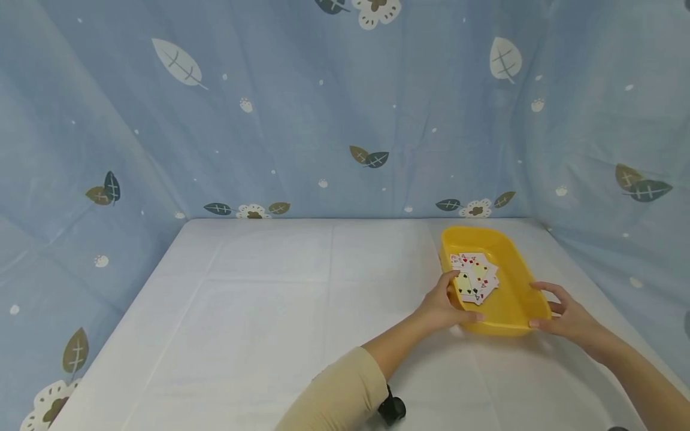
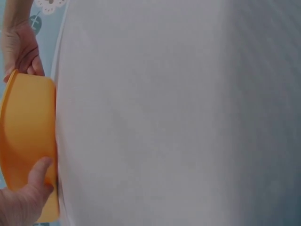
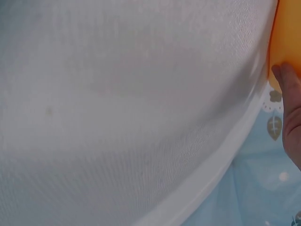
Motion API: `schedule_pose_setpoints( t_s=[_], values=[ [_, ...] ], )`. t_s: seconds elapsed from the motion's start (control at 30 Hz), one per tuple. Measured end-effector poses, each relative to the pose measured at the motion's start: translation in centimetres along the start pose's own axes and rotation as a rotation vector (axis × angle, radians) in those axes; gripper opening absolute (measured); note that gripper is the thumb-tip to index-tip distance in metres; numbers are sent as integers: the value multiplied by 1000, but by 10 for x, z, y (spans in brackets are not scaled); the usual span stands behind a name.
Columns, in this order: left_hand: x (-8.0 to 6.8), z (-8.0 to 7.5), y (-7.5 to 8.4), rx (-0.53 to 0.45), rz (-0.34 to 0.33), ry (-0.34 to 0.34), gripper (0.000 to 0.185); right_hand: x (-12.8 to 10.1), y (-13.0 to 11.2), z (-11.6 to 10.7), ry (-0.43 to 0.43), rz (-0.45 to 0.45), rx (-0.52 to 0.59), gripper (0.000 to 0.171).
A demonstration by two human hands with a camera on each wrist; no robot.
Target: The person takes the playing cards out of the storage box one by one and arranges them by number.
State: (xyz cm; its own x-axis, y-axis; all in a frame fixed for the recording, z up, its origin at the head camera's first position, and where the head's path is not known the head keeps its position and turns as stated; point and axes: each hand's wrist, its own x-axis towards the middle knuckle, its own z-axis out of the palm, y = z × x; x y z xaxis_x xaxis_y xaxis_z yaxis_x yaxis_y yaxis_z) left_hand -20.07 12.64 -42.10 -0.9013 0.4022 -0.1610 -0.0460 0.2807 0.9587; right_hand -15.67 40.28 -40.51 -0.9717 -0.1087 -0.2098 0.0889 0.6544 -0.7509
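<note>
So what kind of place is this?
Probably a makeshift recording booth, not a home: a table under a white cloth, leaf-print blue sheets hung on three sides, and only a yellow tray of cards held by both hands.

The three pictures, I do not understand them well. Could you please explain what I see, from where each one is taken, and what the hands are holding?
No machine here: a person works with two bare hands. The wide picture comes from a camera on the head, looking down at a white table with blue leaf-patterned cloth behind it. The other two come from cameras on the wrists, so they look sideways and very close. On the table stands a yellow tray with a few playing cards lying face up inside. The left hand grips the tray's near left rim; the right hand grips its near right corner, fingers curled over the rim.
</note>
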Motion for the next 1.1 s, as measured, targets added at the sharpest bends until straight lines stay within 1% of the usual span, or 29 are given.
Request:
schedule_pose_setpoints(
  t_s=[0.17, 0.33, 0.47, 0.57, 0.77, 1.1],
  values=[
    [-2, -5, 2, -1, -9, 3, 85, 3, -3, 2, -5, 15, 3, 68],
    [-3, -10, 2, -4, -19, 1, 86, 4, -9, 7, 7, 26, 5, 73],
    [-3, -16, 0, -30, -19, -5, 85, 6, -15, 13, 16, 51, -4, 80],
    [-3, -20, -2, -72, -17, -14, 84, 7, -19, 17, 20, 68, -10, 84],
    [-7, -29, -6, -127, -32, -16, 84, 8, -27, 27, 25, 79, 8, 86],
    [-17, -47, -13, -149, -30, -8, 87, 13, -46, 43, 6, 96, 14, 91]
  ],
)
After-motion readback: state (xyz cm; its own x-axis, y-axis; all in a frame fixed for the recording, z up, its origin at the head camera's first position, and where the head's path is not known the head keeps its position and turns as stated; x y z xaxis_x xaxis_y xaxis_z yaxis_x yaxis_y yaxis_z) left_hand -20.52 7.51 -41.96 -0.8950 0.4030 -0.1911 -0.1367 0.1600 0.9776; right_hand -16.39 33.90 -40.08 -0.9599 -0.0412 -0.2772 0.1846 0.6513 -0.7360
